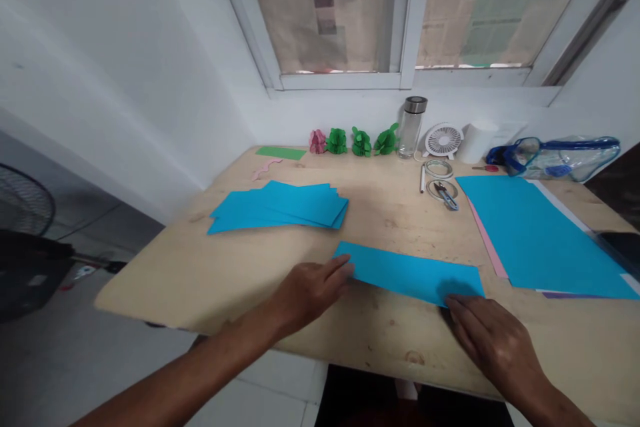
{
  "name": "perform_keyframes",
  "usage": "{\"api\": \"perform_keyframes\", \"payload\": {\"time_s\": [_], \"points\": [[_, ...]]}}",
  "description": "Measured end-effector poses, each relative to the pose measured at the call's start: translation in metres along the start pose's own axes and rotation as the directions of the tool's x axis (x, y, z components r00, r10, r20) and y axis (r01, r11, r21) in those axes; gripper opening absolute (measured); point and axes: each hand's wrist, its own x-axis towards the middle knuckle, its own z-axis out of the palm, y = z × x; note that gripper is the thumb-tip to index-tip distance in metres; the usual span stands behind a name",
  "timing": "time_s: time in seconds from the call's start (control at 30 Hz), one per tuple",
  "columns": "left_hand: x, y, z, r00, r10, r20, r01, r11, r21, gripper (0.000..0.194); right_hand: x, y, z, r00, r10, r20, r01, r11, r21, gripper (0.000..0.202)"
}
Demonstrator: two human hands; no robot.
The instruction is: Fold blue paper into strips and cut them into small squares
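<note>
A blue paper strip (410,271) lies slantwise near the table's front edge. My left hand (317,290) pinches its left end between thumb and fingers. At the strip's lower right corner, my right hand (487,333) grips the edge, its fingertips on top and the thumb mostly hidden. Further left is a loose, overlapping pile of blue strips (285,205). Large blue sheets (545,233) lie on the right, with pink (487,240), white and purple paper showing from beneath.
Along the back of the wooden table (165,280) stand pink and green paper figures (337,141), a glass bottle (410,130), a small fan (443,141) and a clear blue-edged pouch (580,157). Snips (447,197), tape rolls and a white pen (423,179) lie before them.
</note>
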Motion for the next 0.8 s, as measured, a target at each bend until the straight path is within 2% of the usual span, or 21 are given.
{"api": "perform_keyframes", "payload": {"time_s": [0.13, 0.23, 0.3, 0.37, 0.43, 0.5, 0.6, 0.7, 0.73, 0.77, 0.8], "points": [[-0.006, 0.020, 0.002, 0.975, -0.200, 0.099, 0.194, 0.979, 0.069, 0.039, 0.002, 0.000, -0.010, 0.999, -0.011, -0.048, 0.014, 0.997, 0.081, 0.022], [-0.003, 0.016, -0.010, 0.963, -0.232, 0.138, 0.227, 0.973, 0.050, 0.039, 0.010, -0.003, -0.016, 0.999, -0.017, -0.050, 0.023, 0.989, 0.143, 0.042], [0.006, 0.001, -0.026, 0.975, -0.211, 0.075, 0.213, 0.977, -0.022, 0.036, 0.021, -0.007, -0.019, 0.999, -0.006, -0.047, 0.014, 0.987, 0.157, 0.055], [0.017, -0.021, -0.045, 0.978, -0.200, -0.053, 0.197, 0.978, -0.066, 0.033, 0.034, -0.012, -0.021, 0.998, 0.011, -0.062, -0.001, 0.985, 0.171, 0.064], [0.027, -0.048, -0.061, 0.956, -0.227, -0.186, 0.221, 0.974, -0.056, 0.032, 0.045, -0.016, -0.021, 0.996, 0.039, -0.078, -0.024, 0.982, 0.187, 0.066], [0.027, -0.076, -0.067, 0.928, -0.270, -0.258, 0.272, 0.962, -0.029, 0.031, 0.050, -0.018, -0.019, 0.994, 0.063, -0.086, -0.045, 0.980, 0.193, 0.065], [0.005, -0.116, -0.055, 0.868, -0.378, -0.321, 0.409, 0.912, 0.030, 0.026, 0.043, -0.007, -0.011, 0.995, 0.080, -0.054, -0.072, 0.988, 0.139, 0.059], [-0.034, -0.146, -0.027, 0.875, -0.442, -0.200, 0.466, 0.880, 0.094, 0.022, 0.028, 0.025, 0.003, 0.984, 0.179, 0.020, -0.179, 0.984, -0.009, 0.048], [-0.046, -0.153, -0.018, 0.879, -0.458, -0.131, 0.472, 0.875, 0.106, 0.022, 0.023, 0.039, 0.008, 0.967, 0.249, 0.058, -0.244, 0.967, -0.074, 0.045], [-0.057, -0.157, -0.011, 0.873, -0.474, -0.113, 0.485, 0.867, 0.114, 0.021, 0.021, 0.053, 0.013, 0.936, 0.334, 0.113, -0.316, 0.936, -0.152, 0.044], [-0.066, -0.160, -0.004, 0.857, -0.506, -0.099, 0.515, 0.849, 0.116, 0.020, 0.019, 0.068, 0.016, 0.884, 0.431, 0.181, -0.385, 0.891, -0.240, 0.044]]}}
